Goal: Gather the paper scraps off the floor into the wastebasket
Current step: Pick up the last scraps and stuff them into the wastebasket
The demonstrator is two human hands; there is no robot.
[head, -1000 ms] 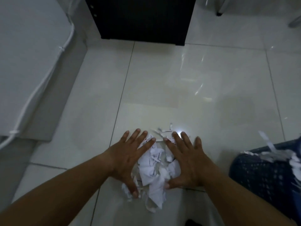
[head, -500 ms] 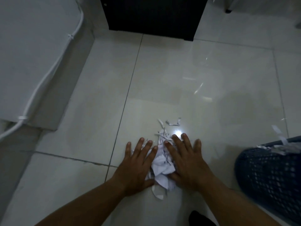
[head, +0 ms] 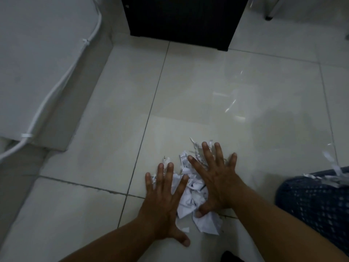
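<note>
My left hand [head: 162, 203] and right hand [head: 217, 178], fingers spread flat, corral the paper scraps [head: 190, 197]. Next I'd scoop them toward the wastebasket [head: 317, 201].

I see a dim, grey-green picture, soft all over. Glare streaks lie on the glossy floor [head: 217, 82] at upper right, with a broad soft shadow beside them. The basket [head: 319, 203] at the right edge is blurred, and straight tile joints bow toward the edges.
</note>
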